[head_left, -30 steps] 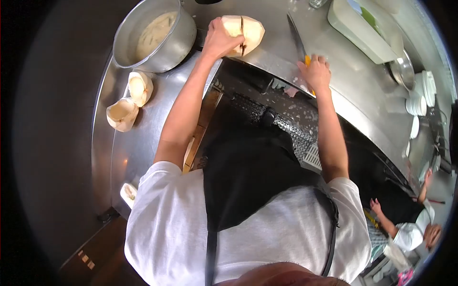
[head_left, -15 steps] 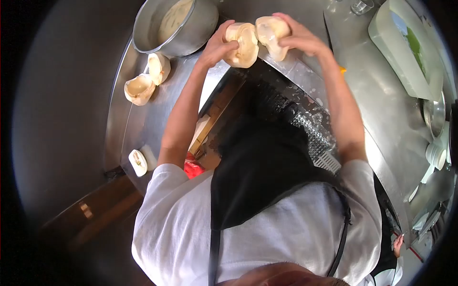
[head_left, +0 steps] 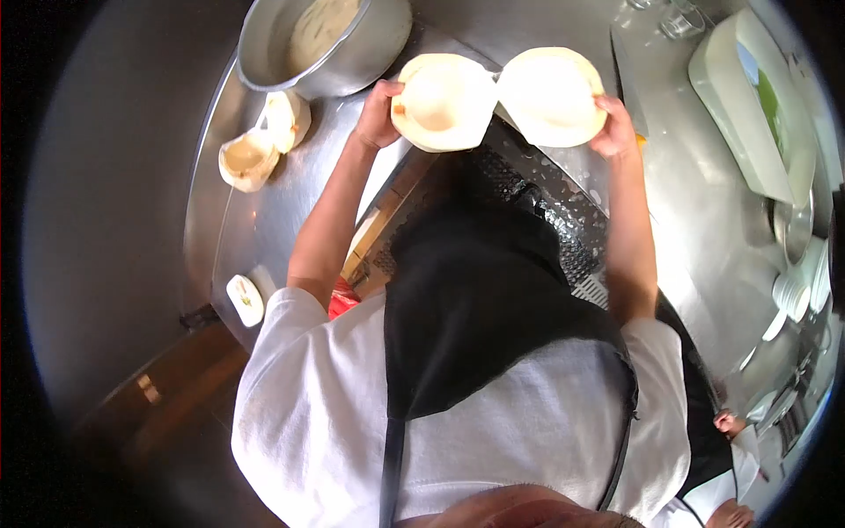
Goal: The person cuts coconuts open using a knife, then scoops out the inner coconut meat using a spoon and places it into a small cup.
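Observation:
Two pale, hollow coconut halves are held up side by side, cut sides facing me. My left hand (head_left: 378,115) grips the left coconut half (head_left: 453,72) at its outer side, thumb over the rim. On the opposite side, my right hand (head_left: 618,129) is closed on the outer edge of the right coconut half (head_left: 553,70). Their inner rims meet or nearly meet in the middle. Most of my fingers are hidden behind the shells. To the left on the steel counter (head_left: 326,167) lie two more coconut pieces, one hollow (head_left: 248,161) and one leaning beside it (head_left: 287,121).
A large metal pot (head_left: 378,53) with whitish contents stands at upper left. A small white dish (head_left: 245,300) lies at lower left. On the right are a pale plastic tub (head_left: 735,123), glasses (head_left: 681,19) and stacked white bowls (head_left: 790,297). Another person's hand (head_left: 727,422) shows at lower right.
Both halves have been turned so their hollow sides face up toward me. My hands have moved apart and slightly lower, now at the outer edges. At lower right, more of another person shows.

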The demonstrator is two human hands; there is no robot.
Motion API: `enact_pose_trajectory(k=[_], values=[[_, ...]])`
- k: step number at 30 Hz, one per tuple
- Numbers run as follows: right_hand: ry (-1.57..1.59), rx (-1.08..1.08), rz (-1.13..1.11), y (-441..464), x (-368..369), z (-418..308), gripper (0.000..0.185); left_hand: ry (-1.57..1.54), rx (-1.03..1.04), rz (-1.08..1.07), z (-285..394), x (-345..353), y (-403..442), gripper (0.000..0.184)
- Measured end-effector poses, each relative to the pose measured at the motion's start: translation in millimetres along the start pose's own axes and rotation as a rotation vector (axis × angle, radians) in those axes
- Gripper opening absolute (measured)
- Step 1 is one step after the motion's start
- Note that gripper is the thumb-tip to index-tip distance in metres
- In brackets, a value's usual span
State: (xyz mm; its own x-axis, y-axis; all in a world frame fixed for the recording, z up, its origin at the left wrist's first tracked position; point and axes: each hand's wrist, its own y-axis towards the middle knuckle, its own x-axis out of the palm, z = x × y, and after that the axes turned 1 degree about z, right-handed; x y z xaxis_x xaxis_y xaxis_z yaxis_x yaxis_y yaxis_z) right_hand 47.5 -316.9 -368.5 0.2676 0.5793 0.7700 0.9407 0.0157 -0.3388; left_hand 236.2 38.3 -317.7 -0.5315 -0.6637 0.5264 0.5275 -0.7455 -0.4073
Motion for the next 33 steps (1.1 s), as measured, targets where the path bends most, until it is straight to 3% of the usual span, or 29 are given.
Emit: enact_pose_trajectory(k=[4, 8, 11, 13, 15, 18, 22, 26, 30, 31, 33], values=[[0.120, -0.157, -0.042, 4.3, 27.4, 34.7, 0.070, -0.446, 0.240, 0.002, -30.5, -10.6, -43.9, 0.066], [-0.103, -0.131, -0.057, 22.7, 98.6, 55.1, 0.071, -0.244, 0.312, 0.603, -28.9, 13.1, -112.4, 0.064], [-0.352, -0.072, -0.058, 44.5, 140.1, 78.9, 0.079, -0.171, 0.472, 0.739, -52.8, -23.1, -135.1, 0.062], [-0.411, -0.090, -0.083, 58.9, 165.6, 103.2, 0.075, -0.117, 0.608, 0.759, -53.2, -28.0, -150.5, 0.060], [-0.432, -0.105, -0.107, 74.0, 176.4, 127.2, 0.079, -0.044, 0.598, 0.806, -58.8, -50.8, -157.9, 0.056], [-0.764, -0.325, -0.233, 93.7, 169.8, 155.9, 0.091, 0.015, 0.473, 0.845, -40.2, -47.5, -183.0, 0.055], [-1.226, -0.377, -0.184, 90.9, 169.0, 167.3, 0.090, 0.152, 0.338, 0.848, -38.4, -74.8, -202.5, 0.055], [-1.142, -0.343, -0.006, 75.6, 171.4, 165.3, 0.091, 0.144, 0.287, 0.890, -39.1, -77.1, -206.0, 0.055], [-1.092, -0.286, 0.266, 20.8, 179.1, 148.6, 0.053, 0.229, 0.329, 0.833, -46.9, -96.7, -208.1, 0.054], [-1.023, -0.355, 0.290, 1.1, 180.9, 148.0, 0.040, 0.142, 0.292, 0.823, -46.7, -99.8, -207.0, 0.052], [-0.996, -0.413, 0.316, -40.8, 229.2, 137.8, 0.032, 0.195, 0.280, 0.759, -38.6, -100.2, -208.6, 0.050]])
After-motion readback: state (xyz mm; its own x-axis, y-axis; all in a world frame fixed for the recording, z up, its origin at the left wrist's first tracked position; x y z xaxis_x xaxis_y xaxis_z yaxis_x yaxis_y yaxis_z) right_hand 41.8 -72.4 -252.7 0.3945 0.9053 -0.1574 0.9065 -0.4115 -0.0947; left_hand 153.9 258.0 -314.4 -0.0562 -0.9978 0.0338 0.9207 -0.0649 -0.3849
